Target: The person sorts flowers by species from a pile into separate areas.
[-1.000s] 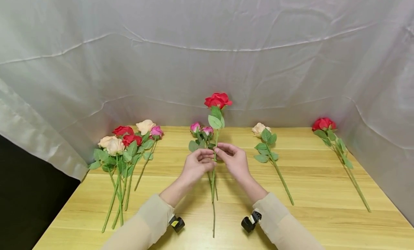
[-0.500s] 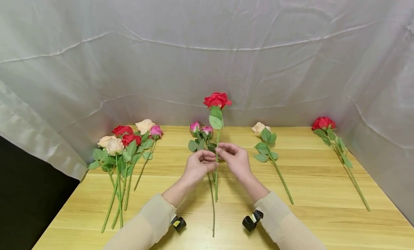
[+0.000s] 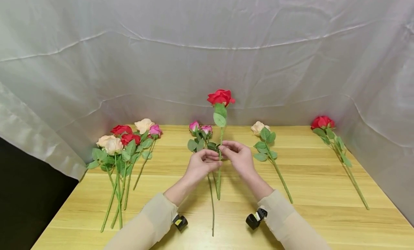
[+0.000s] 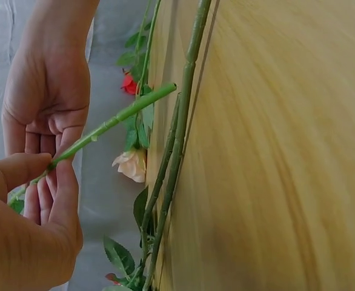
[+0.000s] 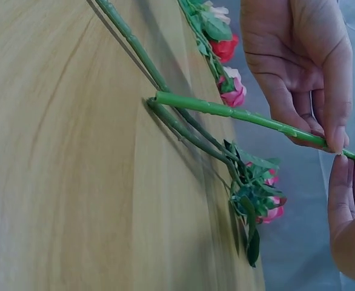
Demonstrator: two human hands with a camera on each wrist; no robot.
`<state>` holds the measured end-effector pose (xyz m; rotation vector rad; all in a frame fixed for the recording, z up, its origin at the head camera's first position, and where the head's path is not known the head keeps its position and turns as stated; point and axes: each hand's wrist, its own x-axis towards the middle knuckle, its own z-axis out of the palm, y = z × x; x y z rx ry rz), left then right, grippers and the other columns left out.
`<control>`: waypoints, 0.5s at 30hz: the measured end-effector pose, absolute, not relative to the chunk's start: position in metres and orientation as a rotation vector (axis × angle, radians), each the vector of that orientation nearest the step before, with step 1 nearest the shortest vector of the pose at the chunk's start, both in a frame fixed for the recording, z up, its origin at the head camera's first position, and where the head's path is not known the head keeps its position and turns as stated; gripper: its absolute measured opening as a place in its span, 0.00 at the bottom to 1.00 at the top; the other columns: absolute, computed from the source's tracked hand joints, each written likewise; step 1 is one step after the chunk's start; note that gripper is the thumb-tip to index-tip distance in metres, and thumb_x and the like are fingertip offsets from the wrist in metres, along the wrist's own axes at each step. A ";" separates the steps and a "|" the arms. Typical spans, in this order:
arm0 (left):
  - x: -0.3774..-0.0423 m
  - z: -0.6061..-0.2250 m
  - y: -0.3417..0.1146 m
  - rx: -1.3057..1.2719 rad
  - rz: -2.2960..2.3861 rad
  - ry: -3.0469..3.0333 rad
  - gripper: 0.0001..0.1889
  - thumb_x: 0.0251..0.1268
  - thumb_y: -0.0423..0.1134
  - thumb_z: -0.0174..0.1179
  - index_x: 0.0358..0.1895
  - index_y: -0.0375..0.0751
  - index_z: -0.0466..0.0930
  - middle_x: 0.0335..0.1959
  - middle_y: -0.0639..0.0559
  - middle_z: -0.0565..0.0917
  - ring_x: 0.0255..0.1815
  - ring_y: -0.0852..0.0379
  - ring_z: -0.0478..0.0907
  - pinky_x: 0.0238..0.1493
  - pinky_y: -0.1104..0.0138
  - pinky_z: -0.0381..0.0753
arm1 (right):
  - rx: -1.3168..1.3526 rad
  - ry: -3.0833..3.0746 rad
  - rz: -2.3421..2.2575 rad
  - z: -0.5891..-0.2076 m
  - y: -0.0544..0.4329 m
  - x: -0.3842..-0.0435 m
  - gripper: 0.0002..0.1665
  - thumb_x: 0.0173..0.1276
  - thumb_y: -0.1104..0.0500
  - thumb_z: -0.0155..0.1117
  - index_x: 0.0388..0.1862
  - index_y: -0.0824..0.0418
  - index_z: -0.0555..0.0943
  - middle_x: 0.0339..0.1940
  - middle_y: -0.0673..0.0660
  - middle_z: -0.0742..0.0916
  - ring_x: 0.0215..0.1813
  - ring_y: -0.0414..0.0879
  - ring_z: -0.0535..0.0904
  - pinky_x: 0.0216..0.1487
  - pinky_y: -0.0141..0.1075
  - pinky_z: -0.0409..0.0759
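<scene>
Held upright over the middle of the table, a red artificial rose [image 3: 221, 97] has two green leaves below its bloom. My left hand [image 3: 202, 163] pinches its green stem [image 4: 114, 121] between thumb and fingers. Slightly higher, my right hand [image 3: 238, 157] pinches the same stem with thumb and fingertips. The cut lower end of the stem points down toward the table. Behind the hands lie two pink roses [image 3: 206, 129], their darker stems [image 5: 183, 130] running toward the front; the hands partly hide them.
On the left, several peach, red and pink roses [image 3: 114, 145] lie with crossed stems. One peach rose [image 3: 258, 128] lies right of centre, another red rose [image 3: 322, 122] at the far right. A grey curtain [image 3: 207, 70] surrounds the wooden table [image 3: 310, 228].
Both hands have shifted slightly right with the red rose. Its stem's lower end, earlier over a pink rose's stem, now stands to the right of it.
</scene>
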<state>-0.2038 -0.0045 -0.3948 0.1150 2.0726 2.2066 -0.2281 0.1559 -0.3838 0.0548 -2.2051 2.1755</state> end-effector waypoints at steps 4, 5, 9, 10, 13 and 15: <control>-0.203 -0.390 -0.006 0.112 2.232 2.000 0.18 0.61 0.23 0.70 0.53 0.26 0.79 0.47 0.37 0.84 0.40 0.56 0.85 0.52 0.51 0.90 | 0.074 -2.190 2.185 -0.380 0.163 -0.228 0.17 0.71 0.66 0.71 0.55 0.72 0.84 0.44 0.62 0.89 0.38 0.43 0.87 0.49 0.45 0.91; -0.203 -0.389 -0.007 0.108 2.237 1.991 0.18 0.62 0.24 0.70 0.54 0.26 0.79 0.48 0.37 0.84 0.40 0.56 0.85 0.53 0.50 0.89 | 0.071 -2.186 2.189 -0.379 0.165 -0.229 0.16 0.71 0.65 0.71 0.55 0.72 0.84 0.44 0.61 0.89 0.39 0.44 0.87 0.47 0.43 0.91; -0.204 -0.386 -0.014 0.103 2.251 2.013 0.18 0.64 0.25 0.70 0.55 0.27 0.79 0.49 0.36 0.84 0.41 0.56 0.86 0.51 0.55 0.90 | 0.056 -2.182 2.167 -0.373 0.177 -0.228 0.16 0.71 0.64 0.71 0.54 0.70 0.85 0.44 0.59 0.89 0.41 0.47 0.87 0.41 0.38 0.91; -0.204 -0.386 -0.017 0.105 2.251 2.033 0.17 0.64 0.25 0.70 0.54 0.29 0.79 0.49 0.37 0.84 0.41 0.56 0.86 0.49 0.58 0.91 | 0.051 -2.181 2.158 -0.371 0.181 -0.227 0.15 0.71 0.64 0.71 0.54 0.70 0.85 0.44 0.59 0.90 0.42 0.48 0.87 0.40 0.37 0.91; -0.207 -0.386 -0.025 0.138 2.253 2.101 0.17 0.64 0.25 0.70 0.55 0.29 0.80 0.50 0.34 0.84 0.40 0.56 0.86 0.46 0.62 0.91 | 0.038 -2.189 2.124 -0.365 0.192 -0.226 0.16 0.71 0.63 0.70 0.54 0.70 0.85 0.42 0.55 0.90 0.42 0.47 0.86 0.38 0.37 0.91; -0.209 -0.386 -0.032 0.165 2.245 2.160 0.17 0.64 0.26 0.70 0.54 0.29 0.80 0.50 0.34 0.85 0.41 0.57 0.86 0.44 0.65 0.91 | 0.030 -2.206 2.099 -0.362 0.201 -0.224 0.16 0.72 0.63 0.70 0.55 0.71 0.85 0.41 0.52 0.90 0.41 0.44 0.86 0.38 0.36 0.91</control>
